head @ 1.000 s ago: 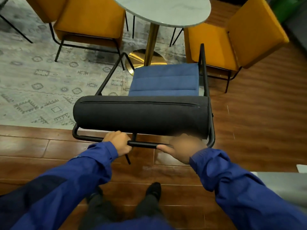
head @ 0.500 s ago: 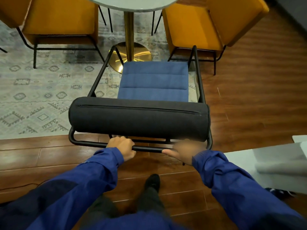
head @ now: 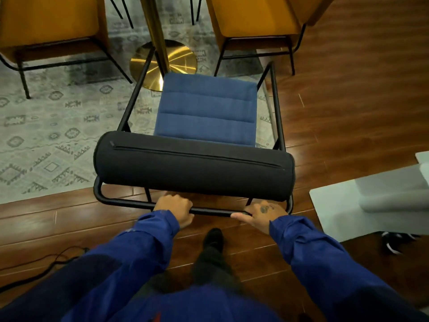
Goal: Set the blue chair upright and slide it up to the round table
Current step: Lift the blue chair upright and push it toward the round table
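Since the earlier frame, item one: blue chair has advanced toward the table, its seat front now at the near rim of the gold base, where before a band of rug showed between them; the tabletop has gone out of view above, leaving only the gold pedestal. Condition: we find the chair upright, seat level, black bolster backrest facing us, front half on the patterned rug, rear rail over the wood floor. Item two: our left hand, wrapped over the black rear rail, fingers curled under it. Item three: our right hand, gripping the same rail near its right corner, thumb lying along the bar. Neighbours: two yellow chairs, left and right of the pedestal, with the blue seat entering the gap between them. Status, as we judge it: righting complete; sliding well advanced. Outstanding: perhaps a final short push to tuck the seat under, a squaring of the frame, then letting go. Whether the seat already sits beneath the top we cannot tell.
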Demonstrator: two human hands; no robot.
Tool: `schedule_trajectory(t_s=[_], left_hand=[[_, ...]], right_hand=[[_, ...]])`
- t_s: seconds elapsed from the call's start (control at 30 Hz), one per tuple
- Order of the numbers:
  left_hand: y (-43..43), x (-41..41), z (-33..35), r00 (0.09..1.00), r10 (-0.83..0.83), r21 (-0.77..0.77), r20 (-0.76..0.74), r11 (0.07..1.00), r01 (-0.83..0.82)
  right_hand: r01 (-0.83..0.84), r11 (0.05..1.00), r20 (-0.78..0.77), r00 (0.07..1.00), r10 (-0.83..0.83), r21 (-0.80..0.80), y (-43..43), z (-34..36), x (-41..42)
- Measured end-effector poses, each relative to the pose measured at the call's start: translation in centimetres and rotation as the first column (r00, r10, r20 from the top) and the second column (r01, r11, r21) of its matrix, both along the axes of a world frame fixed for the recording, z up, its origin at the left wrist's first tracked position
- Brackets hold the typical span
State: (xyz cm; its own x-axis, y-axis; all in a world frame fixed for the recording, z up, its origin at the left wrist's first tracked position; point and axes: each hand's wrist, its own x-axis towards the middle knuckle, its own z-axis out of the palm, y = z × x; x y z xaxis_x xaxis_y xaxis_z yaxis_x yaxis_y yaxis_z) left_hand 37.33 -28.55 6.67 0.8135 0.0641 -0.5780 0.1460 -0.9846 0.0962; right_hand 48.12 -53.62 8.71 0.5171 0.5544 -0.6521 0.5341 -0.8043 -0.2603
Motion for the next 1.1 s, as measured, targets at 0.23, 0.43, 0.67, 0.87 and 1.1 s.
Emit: schedule_trajectory(t_s=[0.23,0.43,0.67,0.87,1.1], left_hand=[[-0.3,-0.4,-0.5,0.993,0.049,-0.054,-0.109,0.997,-0.055],[0.3,2.2,3.1,0.974,0.023,-0.09,-0.224,0.995,-0.045],[3.2,6.3,9.0,0.978,0.207,-0.198,0.012,0.959,-0.201],[10.3,9.7,11.5,0.885,0.423,-0.231,0.195,0.897,-0.377],[19.0,15.3,9.9,0.809,0.523,-0.264,0.267,0.847,-0.461]], right_hand=[[0.015,0.999,-0.038,0.999,-0.016,-0.033,-0.5,0.0,-0.1],[-0.003,1.0,-0.068,0.998,0.004,0.015,1.0,2.8,3.2],[0.044,0.986,0.043,0.998,-0.051,0.163,5.2,7.4,6.7],[0.3,0.912,0.138,0.927,-0.348,0.281,7.4,8.8,11.2],[0.526,0.799,0.145,0.801,-0.58,0.29,9.1,8.0,17.5]])
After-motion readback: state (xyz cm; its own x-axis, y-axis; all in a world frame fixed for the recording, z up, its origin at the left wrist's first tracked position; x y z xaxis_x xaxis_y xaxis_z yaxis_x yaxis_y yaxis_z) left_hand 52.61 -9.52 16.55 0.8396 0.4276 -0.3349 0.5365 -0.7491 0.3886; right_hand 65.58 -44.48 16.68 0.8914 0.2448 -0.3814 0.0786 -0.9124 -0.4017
